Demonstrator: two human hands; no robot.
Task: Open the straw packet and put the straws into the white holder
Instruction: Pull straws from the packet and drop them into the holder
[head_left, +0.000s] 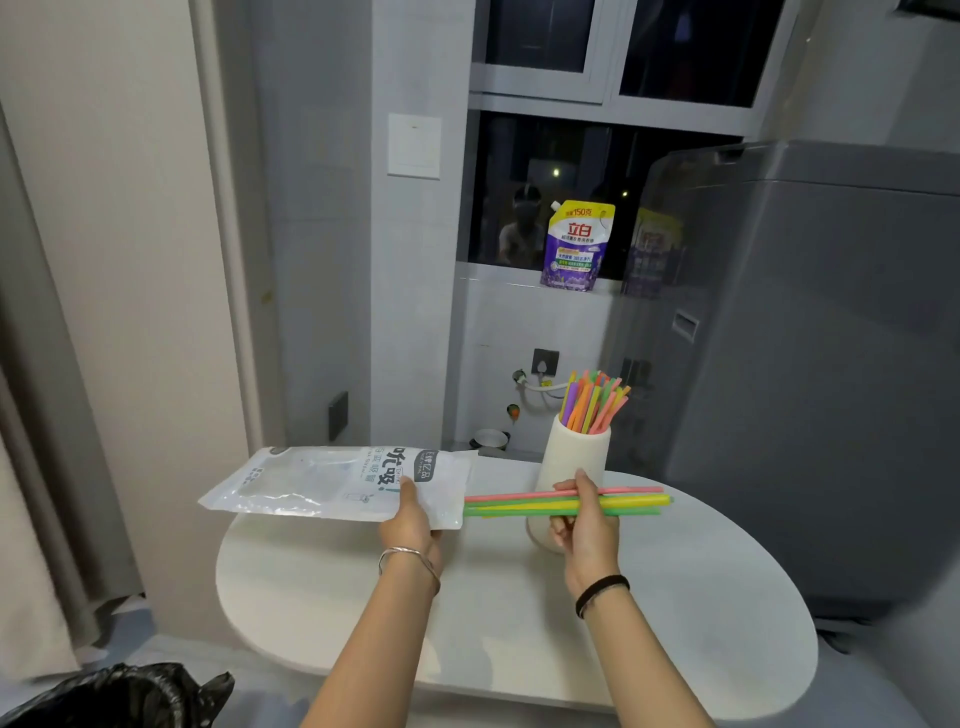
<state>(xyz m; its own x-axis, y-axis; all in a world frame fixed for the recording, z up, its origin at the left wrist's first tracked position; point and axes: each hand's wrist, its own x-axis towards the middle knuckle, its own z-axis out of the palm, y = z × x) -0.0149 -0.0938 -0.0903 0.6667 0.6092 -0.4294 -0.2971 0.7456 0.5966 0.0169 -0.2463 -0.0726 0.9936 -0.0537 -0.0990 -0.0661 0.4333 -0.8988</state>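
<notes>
Black bag (119, 696) at seven o'clock, and over the white table (675, 597) the left hand (413, 525) pinches the straw packet (332, 483), which stretches toward nine o'clock, while the right hand (587, 525) clamps a level bundle of straws (634, 501), the white holder (571, 457) at its twelve o'clock bristling with more straws (595, 400).

Dim indoor light, wide-angle edge distortion

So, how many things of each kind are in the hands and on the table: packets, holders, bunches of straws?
1 straw packet, in the left hand.
1 white holder, on the table.
2 bunches of straws: standing straws in the holder, loose straws in the right hand.
Total: 4.
</notes>
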